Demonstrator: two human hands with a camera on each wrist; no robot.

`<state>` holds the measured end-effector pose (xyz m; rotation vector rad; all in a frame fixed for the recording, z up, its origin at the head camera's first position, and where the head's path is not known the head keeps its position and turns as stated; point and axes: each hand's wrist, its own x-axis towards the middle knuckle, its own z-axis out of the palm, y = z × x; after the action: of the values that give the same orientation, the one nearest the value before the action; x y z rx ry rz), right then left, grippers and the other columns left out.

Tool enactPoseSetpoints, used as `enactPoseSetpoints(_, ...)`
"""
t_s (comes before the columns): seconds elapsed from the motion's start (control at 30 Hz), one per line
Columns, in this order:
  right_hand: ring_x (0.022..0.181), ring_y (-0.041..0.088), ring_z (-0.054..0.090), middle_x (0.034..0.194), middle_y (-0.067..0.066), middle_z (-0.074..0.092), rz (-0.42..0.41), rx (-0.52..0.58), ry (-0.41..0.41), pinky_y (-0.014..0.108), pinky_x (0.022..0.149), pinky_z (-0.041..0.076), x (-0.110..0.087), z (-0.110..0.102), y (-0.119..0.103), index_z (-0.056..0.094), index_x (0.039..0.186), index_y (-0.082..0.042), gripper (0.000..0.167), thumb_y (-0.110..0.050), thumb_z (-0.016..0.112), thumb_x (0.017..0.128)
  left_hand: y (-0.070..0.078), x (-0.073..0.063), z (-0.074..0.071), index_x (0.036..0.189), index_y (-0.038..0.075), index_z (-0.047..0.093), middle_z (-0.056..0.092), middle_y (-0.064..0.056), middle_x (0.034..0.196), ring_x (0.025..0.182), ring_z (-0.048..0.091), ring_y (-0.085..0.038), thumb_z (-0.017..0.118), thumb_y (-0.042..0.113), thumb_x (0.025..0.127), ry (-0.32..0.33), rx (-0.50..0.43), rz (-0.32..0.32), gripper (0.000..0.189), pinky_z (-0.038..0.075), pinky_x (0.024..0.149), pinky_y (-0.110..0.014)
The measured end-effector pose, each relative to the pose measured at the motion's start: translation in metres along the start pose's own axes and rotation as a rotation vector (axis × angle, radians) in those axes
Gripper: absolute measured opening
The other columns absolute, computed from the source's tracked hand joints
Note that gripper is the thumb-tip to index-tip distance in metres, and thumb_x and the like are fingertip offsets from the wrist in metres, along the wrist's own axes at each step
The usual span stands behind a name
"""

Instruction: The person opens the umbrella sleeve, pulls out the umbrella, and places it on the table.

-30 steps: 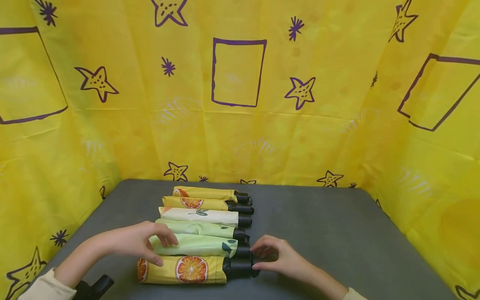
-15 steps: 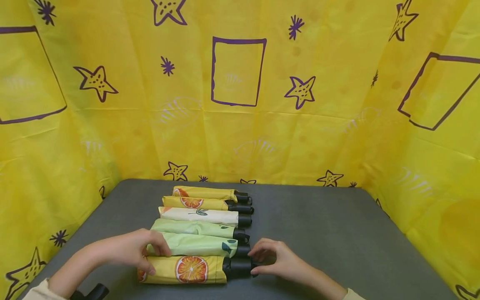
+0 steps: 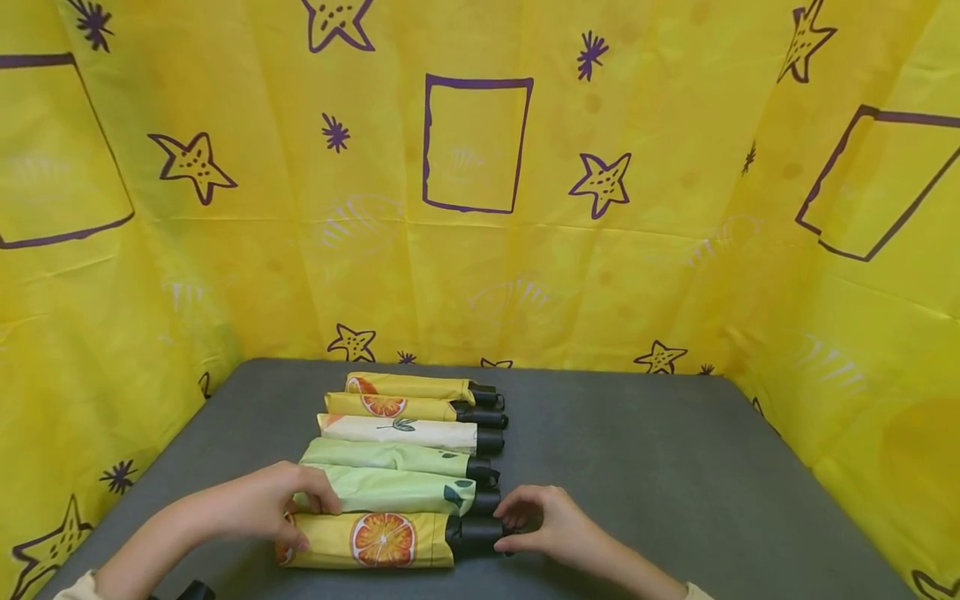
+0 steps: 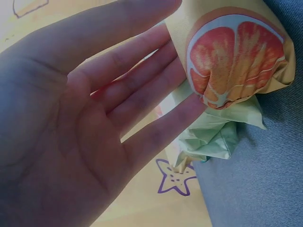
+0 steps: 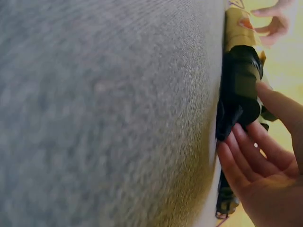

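The nearest folded umbrella (image 3: 383, 540), yellow with orange slices and a black handle (image 3: 477, 537), lies sideways on the dark grey table. My left hand (image 3: 273, 504) holds its left end, thumb on the near side and fingers reaching behind. The left wrist view shows the orange-slice cover (image 4: 236, 61) between thumb and fingers. At the other end, my right hand (image 3: 551, 521) pinches the black handle; in the right wrist view the thumb touches its side and the fingertips are at its end. Just behind lies a light green umbrella (image 3: 397, 489) with dark leaves.
Farther back lie another green umbrella (image 3: 382, 455), a cream one (image 3: 420, 431) and two yellow ones, all with handles to the right. The grey table (image 3: 637, 467) extends right. A yellow patterned curtain (image 3: 480, 283) encloses the back and sides.
My left hand has come down from above the umbrellas onto the near one's left end and taken hold. My right hand has shifted slightly nearer and left at the handle. The umbrellas look unmoved.
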<state>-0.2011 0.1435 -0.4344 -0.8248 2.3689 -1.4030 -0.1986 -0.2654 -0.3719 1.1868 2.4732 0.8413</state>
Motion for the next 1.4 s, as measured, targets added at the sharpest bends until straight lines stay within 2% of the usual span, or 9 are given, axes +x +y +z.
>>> enactPoseSetpoints(0.1, 0.074, -0.001, 0.062, 0.085, 0.004, 0.071, 0.012, -0.018, 0.028, 0.018, 0.068, 0.053, 0.001, 0.003, -0.001, 0.071, 0.096, -0.004, 0.028, -0.023, 0.082, 0.078, -0.001, -0.001, 0.001, 0.104, 0.018, 0.07, 0.069, 0.007, 0.1, 0.091, 0.058, 0.002, 0.084, 0.015, 0.072, 0.013, 0.016, 0.014, 0.035, 0.051, 0.066, -0.02)
enactPoseSetpoints(0.4, 0.073, -0.004, 0.06, 0.085, 0.01, 0.07, -0.057, -0.077, 0.054, 0.02, 0.066, 0.054, 0.003, 0.01, -0.001, 0.072, 0.093, -0.006, 0.03, -0.027, 0.084, 0.075, -0.001, -0.002, 0.003, 0.103, 0.019, 0.07, 0.07, 0.008, 0.098, 0.09, 0.059, 0.002, 0.085, 0.018, 0.071, 0.04, 0.076, 0.043, 0.035, 0.051, 0.067, -0.02)
enactPoseSetpoints(0.73, 0.073, -0.003, 0.059, 0.086, 0.008, 0.069, -0.034, -0.083, 0.061, 0.02, 0.066, 0.053, 0.004, 0.011, 0.001, 0.07, 0.093, -0.007, 0.031, -0.028, 0.084, 0.074, 0.001, 0.0, 0.006, 0.1, 0.021, 0.069, 0.069, 0.014, 0.093, 0.087, 0.058, 0.003, 0.087, 0.023, 0.068, 0.048, 0.124, -0.041, 0.037, 0.05, 0.069, -0.023)
enactPoseSetpoints(0.93, 0.073, -0.003, 0.059, 0.087, 0.008, 0.069, -0.023, -0.088, 0.053, 0.019, 0.067, 0.053, 0.004, 0.01, 0.001, 0.07, 0.093, -0.008, 0.031, -0.029, 0.084, 0.075, 0.003, 0.0, 0.008, 0.1, 0.022, 0.068, 0.067, 0.016, 0.092, 0.087, 0.058, 0.004, 0.088, 0.024, 0.066, 0.065, 0.153, -0.046, 0.039, 0.05, 0.069, -0.022)
enactPoseSetpoints(1.27, 0.074, -0.003, 0.059, 0.088, 0.006, 0.069, -0.011, -0.079, 0.04, 0.019, 0.067, 0.053, 0.003, 0.007, 0.0, 0.07, 0.094, -0.008, 0.027, -0.026, 0.082, 0.077, 0.006, -0.001, 0.012, 0.1, 0.025, 0.066, 0.065, 0.018, 0.093, 0.086, 0.056, 0.005, 0.088, 0.022, 0.066, 0.075, 0.146, -0.117, 0.041, 0.05, 0.068, -0.021)
enactPoseSetpoints(1.4, 0.074, -0.003, 0.06, 0.087, 0.005, 0.069, -0.012, -0.071, 0.036, 0.02, 0.068, 0.053, 0.003, 0.005, 0.0, 0.07, 0.094, -0.008, 0.026, -0.026, 0.082, 0.078, 0.005, -0.002, 0.013, 0.1, 0.025, 0.065, 0.065, 0.017, 0.094, 0.084, 0.055, 0.005, 0.087, 0.017, 0.066, 0.077, 0.146, -0.106, 0.041, 0.049, 0.067, -0.02)
